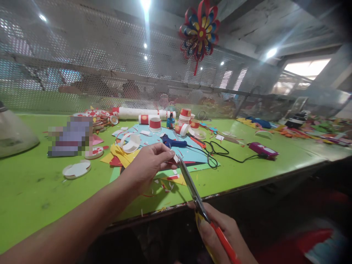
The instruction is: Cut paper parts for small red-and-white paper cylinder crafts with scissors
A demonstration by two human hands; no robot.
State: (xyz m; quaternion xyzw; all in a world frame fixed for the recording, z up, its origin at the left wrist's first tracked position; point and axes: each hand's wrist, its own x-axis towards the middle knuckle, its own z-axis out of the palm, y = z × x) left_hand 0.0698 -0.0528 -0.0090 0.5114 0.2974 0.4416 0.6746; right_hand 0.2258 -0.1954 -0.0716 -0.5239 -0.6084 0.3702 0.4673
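Observation:
My left hand (150,161) pinches a small piece of white paper (176,158) between thumb and fingers, above the cluttered middle of the green table. My right hand (217,227) is wrapped round a pair of scissors (192,185) with red and yellow handles, over the table's front edge. The scissors' tips meet the paper piece; whether the blades are apart there is hard to see. Just beyond my left hand lies a blue glue gun (173,142) on light blue paper (137,130). Small paper scraps (166,186) are scattered below the hand.
Cut paper cups (155,124) and a long white tube (137,113) stand towards the back of the green table (55,194). Yellow paper (121,157) lies left of the glue gun. A black cord (236,158) runs right to a purple box (263,150). A paper pinwheel (201,33) hangs above.

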